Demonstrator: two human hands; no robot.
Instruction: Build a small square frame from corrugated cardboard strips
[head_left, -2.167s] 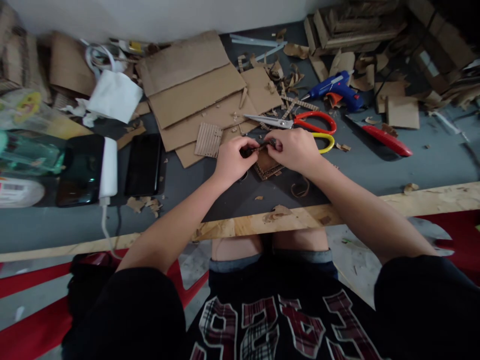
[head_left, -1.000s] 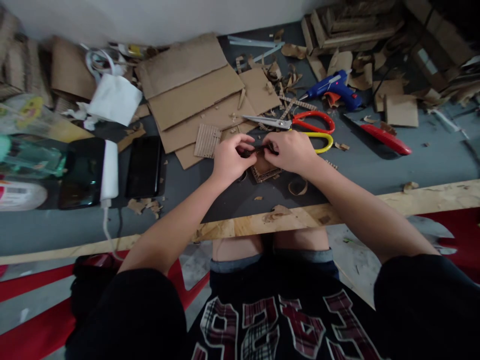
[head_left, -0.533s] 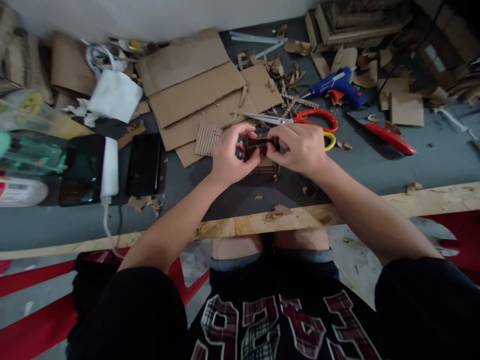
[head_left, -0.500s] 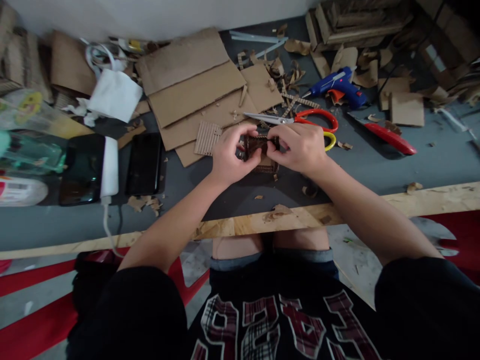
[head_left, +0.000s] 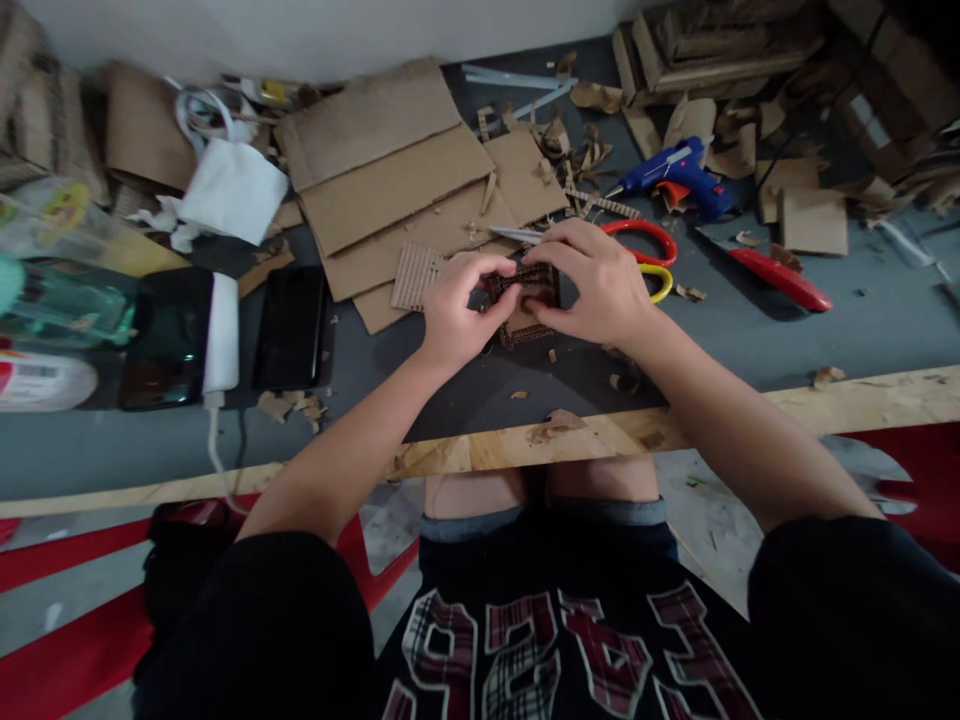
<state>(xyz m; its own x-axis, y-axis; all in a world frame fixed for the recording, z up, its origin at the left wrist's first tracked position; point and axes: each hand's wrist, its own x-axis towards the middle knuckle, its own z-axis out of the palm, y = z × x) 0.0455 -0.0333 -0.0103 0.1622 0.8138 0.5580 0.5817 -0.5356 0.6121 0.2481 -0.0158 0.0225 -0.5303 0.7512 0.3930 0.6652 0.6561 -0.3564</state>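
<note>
My left hand (head_left: 456, 312) and my right hand (head_left: 596, 283) together grip a small dark cardboard piece (head_left: 526, 284) with a corrugated edge, held just above the grey table (head_left: 750, 330). Under it lies another small square of corrugated cardboard (head_left: 523, 332), partly hidden by my fingers. Right behind my right hand lie the scissors (head_left: 651, 240) with a red and a yellow handle; their blades are partly covered by my fingers.
Flat cardboard sheets (head_left: 390, 190) lie behind my hands. A blue glue gun (head_left: 675, 175) and a red cutter (head_left: 780, 278) sit to the right. Two dark phones (head_left: 289, 325) and a white charger (head_left: 223, 330) lie left. Cardboard scraps litter the table; its wooden edge (head_left: 525, 445) runs near my knees.
My hands lifted the small dark cardboard piece off the square piece and turned it. My right hand moved up and back, now covering the scissor blades.
</note>
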